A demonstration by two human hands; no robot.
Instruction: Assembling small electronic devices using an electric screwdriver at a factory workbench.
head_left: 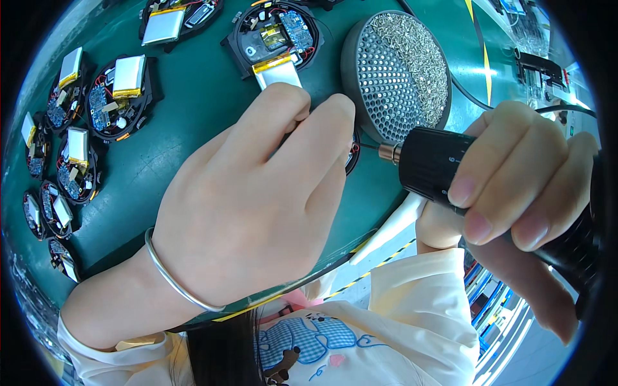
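My right hand [515,174] is wrapped round a black electric screwdriver [432,161] with a copper-coloured collar. Its thin bit points left, at the edge of a round black device [353,153] that mostly lies hidden under my left hand [251,180]. The fingers of my left hand are curled downward and closed; what they grip is out of sight. Just beyond its knuckles sits another round black device [273,35] with a blue circuit board, and a silver battery pack [278,74] with yellow tape hangs at its near edge.
Right of centre stands a round grey screw tray [351,83] with many holes, and loose small screws [412,64] heaped on its right. Several similar devices [119,96] with batteries line the left of the green table [193,77]. A black cable [473,96] runs behind the tray.
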